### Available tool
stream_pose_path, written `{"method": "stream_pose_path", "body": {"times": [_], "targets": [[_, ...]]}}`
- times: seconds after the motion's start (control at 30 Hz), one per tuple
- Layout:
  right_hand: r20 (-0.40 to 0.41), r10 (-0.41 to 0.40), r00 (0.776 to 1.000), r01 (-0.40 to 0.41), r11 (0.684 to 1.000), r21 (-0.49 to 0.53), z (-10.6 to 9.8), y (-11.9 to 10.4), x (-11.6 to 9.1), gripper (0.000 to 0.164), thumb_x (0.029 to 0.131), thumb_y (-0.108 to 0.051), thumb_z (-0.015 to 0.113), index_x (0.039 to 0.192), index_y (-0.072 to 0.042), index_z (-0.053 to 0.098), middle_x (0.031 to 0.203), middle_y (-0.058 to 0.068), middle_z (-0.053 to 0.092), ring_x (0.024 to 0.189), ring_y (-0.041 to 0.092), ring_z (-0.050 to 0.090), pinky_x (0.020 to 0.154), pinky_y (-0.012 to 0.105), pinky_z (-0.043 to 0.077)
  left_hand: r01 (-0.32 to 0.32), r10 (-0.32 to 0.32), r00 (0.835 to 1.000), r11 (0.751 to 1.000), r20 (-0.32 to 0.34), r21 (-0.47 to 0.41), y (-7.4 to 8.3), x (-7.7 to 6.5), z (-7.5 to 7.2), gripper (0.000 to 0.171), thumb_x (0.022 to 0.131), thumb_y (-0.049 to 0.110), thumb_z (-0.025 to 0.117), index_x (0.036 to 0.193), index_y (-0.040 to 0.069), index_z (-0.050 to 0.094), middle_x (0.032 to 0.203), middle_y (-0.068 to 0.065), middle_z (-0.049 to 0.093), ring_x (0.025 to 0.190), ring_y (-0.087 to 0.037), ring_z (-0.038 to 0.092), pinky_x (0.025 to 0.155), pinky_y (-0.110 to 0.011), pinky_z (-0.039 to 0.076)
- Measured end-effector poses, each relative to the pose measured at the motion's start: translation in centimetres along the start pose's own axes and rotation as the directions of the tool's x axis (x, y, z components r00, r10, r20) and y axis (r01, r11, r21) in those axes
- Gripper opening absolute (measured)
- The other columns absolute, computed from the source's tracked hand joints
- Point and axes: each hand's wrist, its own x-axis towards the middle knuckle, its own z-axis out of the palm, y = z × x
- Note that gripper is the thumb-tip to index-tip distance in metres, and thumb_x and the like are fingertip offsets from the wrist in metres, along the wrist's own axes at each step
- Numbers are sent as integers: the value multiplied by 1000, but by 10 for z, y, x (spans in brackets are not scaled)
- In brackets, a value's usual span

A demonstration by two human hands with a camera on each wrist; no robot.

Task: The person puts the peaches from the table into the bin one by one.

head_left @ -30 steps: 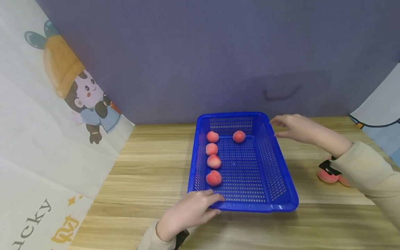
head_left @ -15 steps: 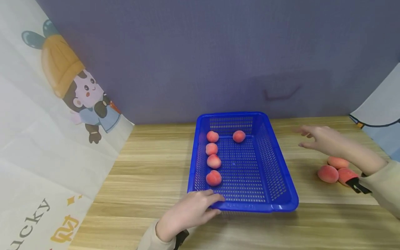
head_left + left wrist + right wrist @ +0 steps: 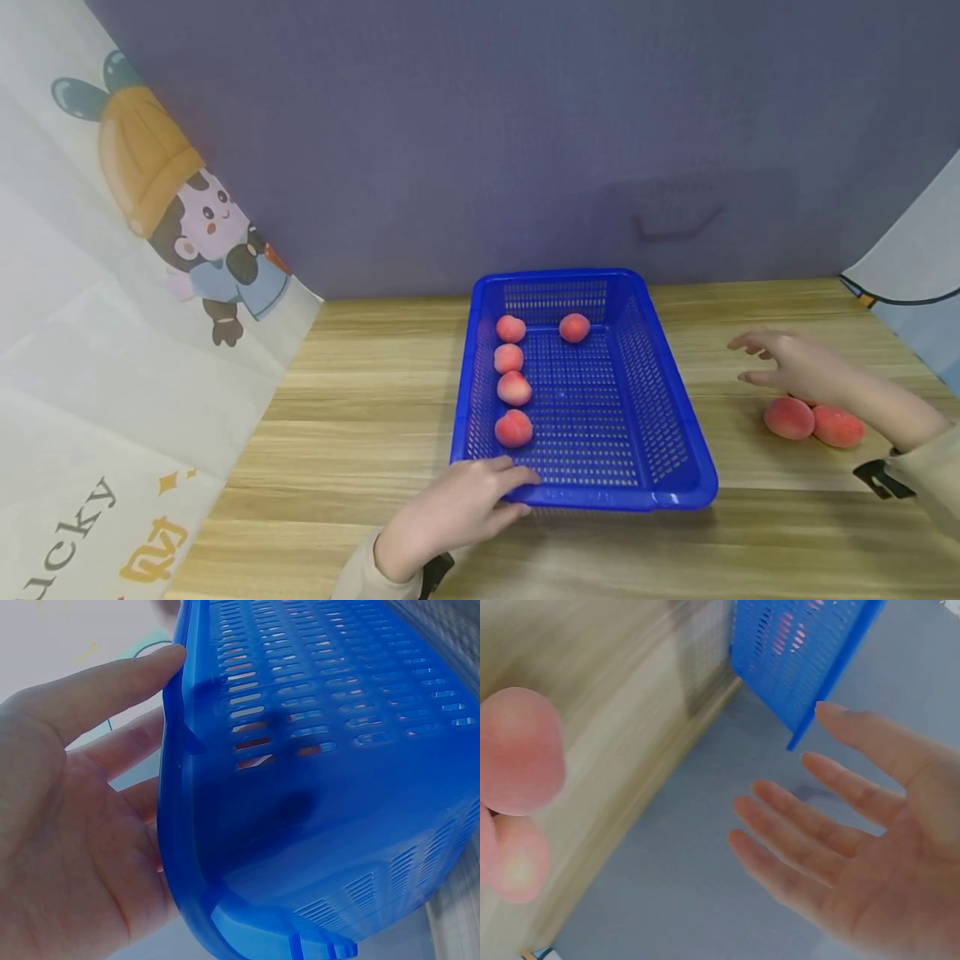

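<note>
A blue perforated plastic basket [image 3: 693, 454] sits mid-table. Along its left side runs a row of several peaches, the front one [image 3: 513, 428] close to the near wall; a separate peach [image 3: 574, 327] lies near the back wall. My left hand [image 3: 460, 504] grips the basket's front-left rim, thumb [image 3: 124, 686] on one side and fingers on the other. To the right of the basket, my right hand [image 3: 806, 367] hovers over a small peach pile, fingers extended and palm bare in the right wrist view. Two peaches, one [image 3: 789, 417] at left and another [image 3: 837, 426], show below it; a third is mostly hidden.
The wood-grain table [image 3: 360, 400] ends at a grey-blue partition [image 3: 420, 150] behind the basket. A white sheet printed with a cartoon figure [image 3: 217, 225] hangs on the left. Another printed sheet [image 3: 918, 250] stands at the right edge.
My right hand has moved from beside the basket's right rim, rightward and nearer, to above the loose peaches. The left hand and the basket have stayed in place.
</note>
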Motion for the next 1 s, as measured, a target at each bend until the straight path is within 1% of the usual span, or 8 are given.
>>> {"method": "stream_pose_path", "body": {"times": [0.13,0.4,0.57,0.67,0.77,0.87,1.0], "targets": [[19,14,1000,-15,1000,14,4,5,-4,39,75,-11,66,107,8,55,98,23,59,86,36,57,70,48,46,-5,5,1000,1000,-10,4,0,0,0,25,80,25,62,104,16,62,82,6,58,72,-3,56,62,-17,45],[90,50,995,-55,997,53,12,13,-12,41,74,-14,66,107,8,54,97,24,58,88,38,55,70,48,46,-13,13,1000,1000,-24,9,-1,-1,1,25,80,25,63,103,16,62,81,6,58,71,-4,56,62,-17,45],[144,60,988,-75,993,96,17,19,-16,44,75,-15,67,107,11,52,95,25,58,89,41,53,69,48,46,-20,20,999,1000,-30,18,-1,0,2,25,79,26,63,102,16,62,81,6,58,71,-4,56,62,-17,45],[170,76,983,-94,990,102,22,23,-19,47,74,-17,68,107,12,51,95,27,57,90,42,53,69,48,46,-23,24,999,999,-33,24,-1,0,2,25,79,26,63,102,16,62,81,6,58,70,-4,56,61,-17,45],[169,85,982,-98,993,66,27,28,-22,49,73,-18,69,107,11,51,92,28,57,88,42,54,68,48,45,-24,25,999,999,-35,26,-2,0,2,25,79,26,63,102,16,62,80,6,58,70,-4,56,61,-17,45],[147,85,985,-92,995,43,31,31,-24,49,70,-17,71,106,10,52,91,27,59,87,41,55,68,46,45,-24,25,999,999,-35,27,-2,0,2,25,79,26,63,102,16,62,80,6,58,70,-4,56,61,-18,45],[152,79,985,-93,992,87,36,36,-27,47,69,-13,70,106,12,51,92,31,57,89,44,54,68,44,45,-20,21,999,999,-31,26,-1,0,2,25,79,26,63,102,16,62,80,6,58,70,-4,56,61,-18,45]]}}
